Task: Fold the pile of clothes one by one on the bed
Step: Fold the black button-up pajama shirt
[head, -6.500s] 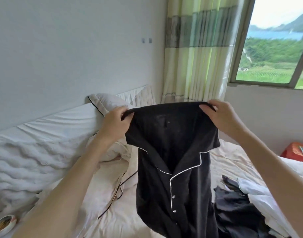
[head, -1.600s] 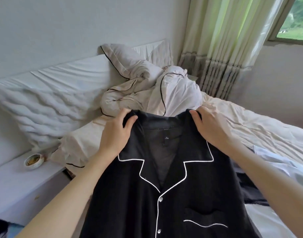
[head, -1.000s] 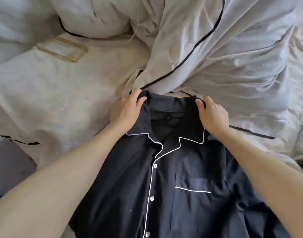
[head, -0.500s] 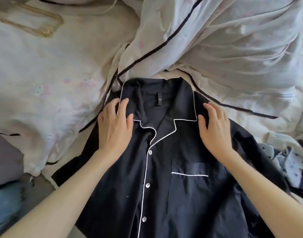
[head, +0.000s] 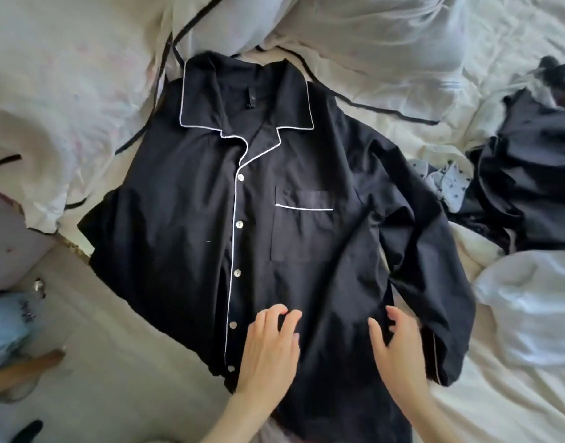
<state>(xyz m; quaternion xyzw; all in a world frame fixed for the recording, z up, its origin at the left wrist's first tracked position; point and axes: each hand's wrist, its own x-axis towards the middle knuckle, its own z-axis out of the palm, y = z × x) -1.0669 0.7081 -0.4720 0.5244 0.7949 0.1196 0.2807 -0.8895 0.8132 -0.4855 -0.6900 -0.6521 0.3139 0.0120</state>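
Note:
A black pyjama shirt [head: 185,203] with white piping, buttons and a chest pocket lies face up and spread out on the bed [head: 121,362], collar towards the pillows. My left hand [head: 270,350] rests palm down on its lower front, fingers slightly bent. My right hand [head: 397,343] lies flat on the fabric near the right side seam, next to the sleeve, which lies folded in along the shirt's right side. Neither hand grips the cloth.
A pile of dark clothes [head: 530,187] and a patterned pale garment [head: 444,183] lie at the right. A white garment [head: 527,308] sits lower right. The rumpled duvet with black piping [head: 354,36] and pillows crowd the top. The bed's left edge drops to the floor.
My hands let go of the collar and slid down the shirt front from the shoulders to the lower part. The shirt now lies flat; the view shifted to show more of it.

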